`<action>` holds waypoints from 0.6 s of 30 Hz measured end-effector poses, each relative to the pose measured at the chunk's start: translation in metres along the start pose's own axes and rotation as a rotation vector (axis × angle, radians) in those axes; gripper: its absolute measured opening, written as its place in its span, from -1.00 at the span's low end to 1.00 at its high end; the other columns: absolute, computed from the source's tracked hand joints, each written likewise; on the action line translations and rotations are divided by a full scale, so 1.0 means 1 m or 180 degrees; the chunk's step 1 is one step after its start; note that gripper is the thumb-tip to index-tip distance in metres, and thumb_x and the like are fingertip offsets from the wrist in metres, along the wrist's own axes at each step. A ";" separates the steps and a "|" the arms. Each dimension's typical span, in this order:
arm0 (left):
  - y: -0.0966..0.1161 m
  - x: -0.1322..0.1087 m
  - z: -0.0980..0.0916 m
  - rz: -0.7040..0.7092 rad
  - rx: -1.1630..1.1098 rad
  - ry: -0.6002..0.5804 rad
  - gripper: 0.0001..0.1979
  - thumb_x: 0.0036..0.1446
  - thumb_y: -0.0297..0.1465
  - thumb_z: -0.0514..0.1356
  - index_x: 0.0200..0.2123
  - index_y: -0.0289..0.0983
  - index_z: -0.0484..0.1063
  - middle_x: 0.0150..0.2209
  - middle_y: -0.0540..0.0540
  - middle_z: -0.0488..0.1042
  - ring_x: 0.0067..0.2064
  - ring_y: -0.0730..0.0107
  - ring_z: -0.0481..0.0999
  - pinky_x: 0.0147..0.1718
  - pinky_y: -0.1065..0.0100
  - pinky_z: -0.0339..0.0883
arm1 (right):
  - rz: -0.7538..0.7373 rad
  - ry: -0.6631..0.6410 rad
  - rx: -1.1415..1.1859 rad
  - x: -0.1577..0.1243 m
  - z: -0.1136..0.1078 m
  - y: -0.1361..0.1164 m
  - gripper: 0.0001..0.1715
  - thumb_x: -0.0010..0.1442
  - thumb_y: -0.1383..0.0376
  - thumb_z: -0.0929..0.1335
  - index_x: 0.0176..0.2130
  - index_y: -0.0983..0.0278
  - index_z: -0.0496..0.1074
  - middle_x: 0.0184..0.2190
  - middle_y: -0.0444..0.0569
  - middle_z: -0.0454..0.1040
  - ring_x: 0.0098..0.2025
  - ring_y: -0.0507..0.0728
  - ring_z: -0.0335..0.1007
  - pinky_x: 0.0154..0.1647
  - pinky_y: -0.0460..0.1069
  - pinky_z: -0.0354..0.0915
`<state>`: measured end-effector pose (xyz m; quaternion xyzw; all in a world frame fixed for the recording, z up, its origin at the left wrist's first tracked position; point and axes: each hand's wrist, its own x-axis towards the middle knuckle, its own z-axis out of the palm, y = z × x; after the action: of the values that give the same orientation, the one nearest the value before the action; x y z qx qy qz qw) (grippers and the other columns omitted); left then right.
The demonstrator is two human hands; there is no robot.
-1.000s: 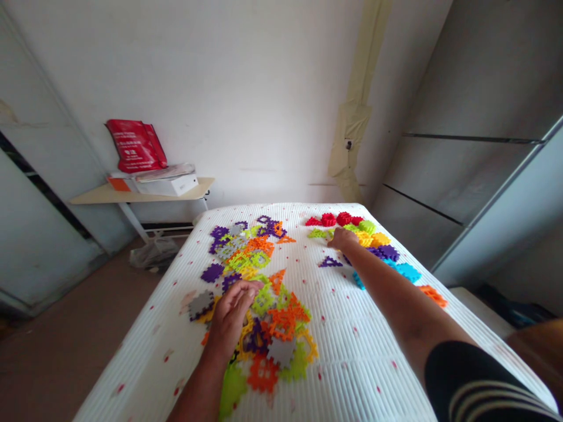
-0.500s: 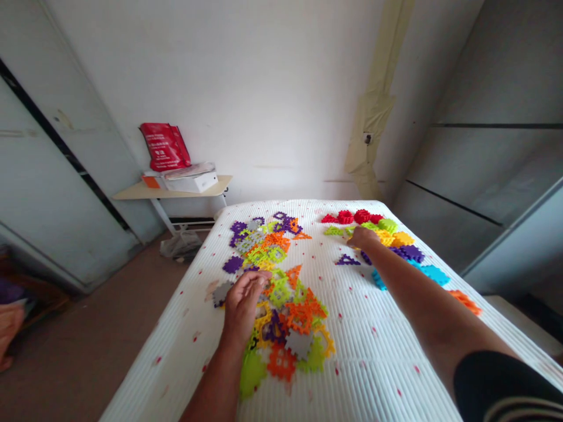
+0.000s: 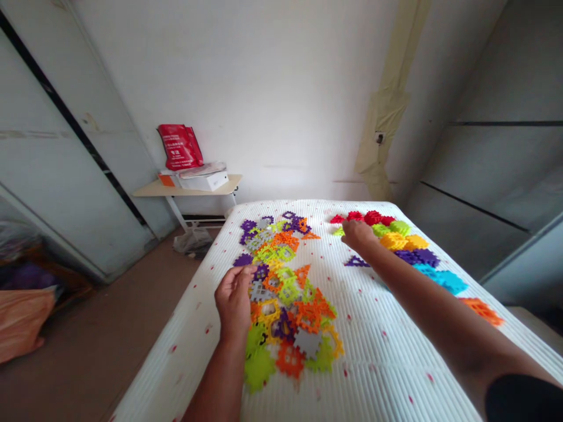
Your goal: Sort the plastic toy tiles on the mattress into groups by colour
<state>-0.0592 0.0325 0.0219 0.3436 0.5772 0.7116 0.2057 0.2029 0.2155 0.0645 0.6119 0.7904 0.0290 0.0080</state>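
Observation:
My left hand (image 3: 234, 300) hovers at the left edge of a pile of toothed plastic building pieces. Its fingers are bent together at the tips; whatever they hold, if anything, is hidden. Nearby in the pile are a purple piece (image 3: 243, 259), a grey piece (image 3: 260, 291) and orange pieces (image 3: 307, 316). My right hand (image 3: 358, 235) reaches to the far right, fingers pointing down and closed beside a light green piece (image 3: 338, 232). The hand hides what its fingertips touch. Around it are red pieces (image 3: 373, 217), yellow pieces (image 3: 393, 241) and a purple triangle (image 3: 356, 261).
The pieces lie on a white ribbed bed cover (image 3: 373, 351) with red spots. Blue pieces (image 3: 444, 279) and orange ones (image 3: 481, 310) are along its right edge. At the back left, a small table (image 3: 149, 191) bears a red bag (image 3: 180, 146) and a white box (image 3: 206, 180).
My right hand has shifted left, over the light green pieces. My left hand has drawn left, towards the pile's edge. The view has turned slightly left.

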 end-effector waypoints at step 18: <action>-0.015 0.025 -0.021 0.0140 0.0186 0.0413 -0.79 -0.01 -0.26 0.17 -0.43 -0.31 0.46 -0.44 -0.04 0.51 -0.41 0.44 0.42 -0.45 0.46 0.25 | -0.2762 -0.0021 0.1409 -0.113 0.010 -0.149 -0.81 0.09 0.33 0.39 -0.23 0.29 0.50 -0.26 -0.01 0.48 -0.24 0.09 0.39 -0.27 -0.10 0.22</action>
<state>-0.0929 0.0388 0.0118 0.3152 0.6022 0.7196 0.1420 0.0876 0.0695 0.0440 0.2130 0.9597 -0.1477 -0.1084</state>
